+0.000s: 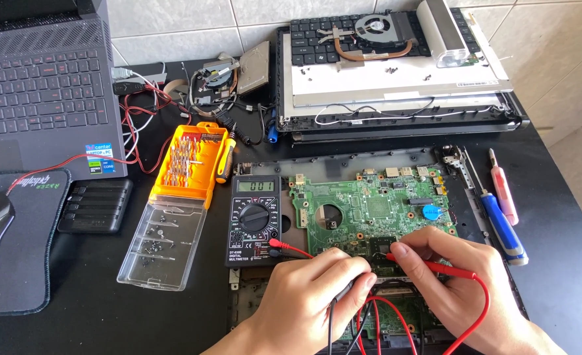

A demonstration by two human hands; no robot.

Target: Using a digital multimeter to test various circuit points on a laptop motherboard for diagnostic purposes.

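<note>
green circuit board (376,210) with a round blue part (432,212) and little gold-coloured spots, sitting on a black table (554,263). multimeter (255,220) is black with a grey-green screen and white markings round the dial. right hand (449,273) has a red probe (432,266) on a red lead, left hand (320,289) a black probe (343,292). bit set (189,165) is bright orange with a clear lid, silver bits inside. one screwdriver (501,227) blue and white, another (503,189) pink. laptop (41,85) dark grey, mouse pad (18,243) black with green splatter and red lettering
</note>
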